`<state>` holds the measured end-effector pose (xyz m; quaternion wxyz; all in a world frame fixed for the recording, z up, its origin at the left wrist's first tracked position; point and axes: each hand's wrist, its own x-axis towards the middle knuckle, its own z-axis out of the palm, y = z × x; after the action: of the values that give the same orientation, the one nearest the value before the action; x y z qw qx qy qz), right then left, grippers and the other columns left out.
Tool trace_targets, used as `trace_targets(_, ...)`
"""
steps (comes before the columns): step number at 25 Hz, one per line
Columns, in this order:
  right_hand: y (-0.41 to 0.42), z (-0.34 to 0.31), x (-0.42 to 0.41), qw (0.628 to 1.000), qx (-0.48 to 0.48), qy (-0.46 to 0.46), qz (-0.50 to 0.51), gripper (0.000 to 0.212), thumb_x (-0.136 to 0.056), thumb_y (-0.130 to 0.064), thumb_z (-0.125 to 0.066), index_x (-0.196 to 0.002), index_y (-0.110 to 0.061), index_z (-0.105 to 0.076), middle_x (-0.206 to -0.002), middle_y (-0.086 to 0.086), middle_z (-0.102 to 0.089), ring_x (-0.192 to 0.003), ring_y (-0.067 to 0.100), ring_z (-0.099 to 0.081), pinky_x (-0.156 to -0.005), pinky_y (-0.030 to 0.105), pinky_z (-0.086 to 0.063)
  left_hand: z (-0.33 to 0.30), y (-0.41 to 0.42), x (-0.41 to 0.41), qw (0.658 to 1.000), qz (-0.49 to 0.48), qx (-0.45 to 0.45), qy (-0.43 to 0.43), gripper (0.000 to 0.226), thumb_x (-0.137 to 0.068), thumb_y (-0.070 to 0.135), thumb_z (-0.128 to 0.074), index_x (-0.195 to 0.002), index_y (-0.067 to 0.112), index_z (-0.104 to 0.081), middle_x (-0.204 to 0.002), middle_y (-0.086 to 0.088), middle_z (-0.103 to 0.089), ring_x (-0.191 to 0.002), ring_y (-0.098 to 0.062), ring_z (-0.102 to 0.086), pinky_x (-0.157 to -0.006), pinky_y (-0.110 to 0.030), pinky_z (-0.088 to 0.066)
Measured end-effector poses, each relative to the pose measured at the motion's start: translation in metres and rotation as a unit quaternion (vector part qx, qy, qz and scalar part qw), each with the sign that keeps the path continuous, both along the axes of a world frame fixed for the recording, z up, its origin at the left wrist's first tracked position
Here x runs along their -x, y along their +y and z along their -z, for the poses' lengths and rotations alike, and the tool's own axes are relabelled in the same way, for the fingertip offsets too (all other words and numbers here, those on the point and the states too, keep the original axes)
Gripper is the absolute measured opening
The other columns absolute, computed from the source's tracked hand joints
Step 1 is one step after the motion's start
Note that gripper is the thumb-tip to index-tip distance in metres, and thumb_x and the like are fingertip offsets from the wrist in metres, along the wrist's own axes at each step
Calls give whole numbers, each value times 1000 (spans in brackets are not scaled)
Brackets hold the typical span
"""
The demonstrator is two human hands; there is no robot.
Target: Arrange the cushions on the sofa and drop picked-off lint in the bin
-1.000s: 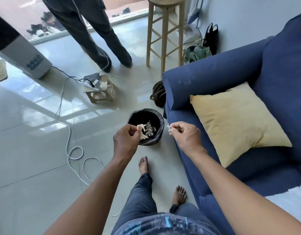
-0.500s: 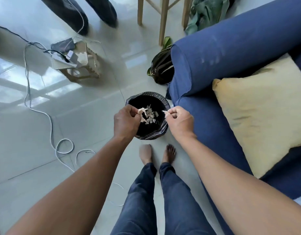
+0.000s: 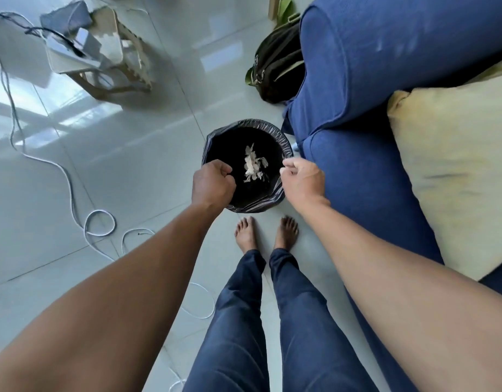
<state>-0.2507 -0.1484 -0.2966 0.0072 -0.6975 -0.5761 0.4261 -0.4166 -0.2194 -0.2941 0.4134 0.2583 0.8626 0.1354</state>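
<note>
Hovering over the bin (image 3: 215, 137), left hand (image 3: 213, 183) and right hand (image 3: 302, 179) both curled, any lint in them impossible to tell. Pale lint (image 3: 254, 164) lying directly below, between them. Cushion (image 3: 453, 171) right on the sofa (image 3: 371, 66), nearer the right hand.

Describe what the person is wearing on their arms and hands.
Nothing: both forearms are bare with no sleeves in view, and the left hand and right hand carry no gloves, rings, watch or bracelet that can be seen. Lower down, dark blue jeans and bare feet show.
</note>
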Motion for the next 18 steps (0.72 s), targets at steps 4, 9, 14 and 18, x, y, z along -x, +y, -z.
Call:
trace_targets(4,0,-49,-18,998,-15,27,50,29,-91,-18,-59,-117,-17,-72,-114,4,-75,-107,18,-69,-96,23,-48,-49,0,-5,999,18,-26,-7,30,-89,11,-55,-113,15,-73,-103,4,-71,-98,-18,-67,-88,-25,-52)
trace_targets(9,6,-120,-54,988,-77,69,113,30,-92,-17,-62,-120,-13,-70,-117,2,-74,-104,10,-69,-84,6,-39,-115,29,-27,992,90,-91,8,28,-92,19,-59,-117,19,-73,-107,1,-76,-101,-17,-69,-95,-30,-53)
trace_targets(14,16,-181,-124,960,-153,84,219,27,-94,-18,-62,-120,-14,-71,-113,-1,-75,-92,-1,-63,-84,11,-44,-173,83,-91,969,188,-163,-1,23,-95,23,-60,-114,24,-73,-87,8,-73,-73,-1,-65,-82,-25,-49)
trace_targets(18,15,-199,-201,933,-172,57,312,26,-95,-19,-61,-119,-16,-71,-102,-5,-75,-81,-2,-60,-72,2,-41,-184,123,-167,940,285,-182,-30,26,-96,25,-60,-119,20,-72,-102,5,-75,-89,-9,-66,-80,-22,-45)
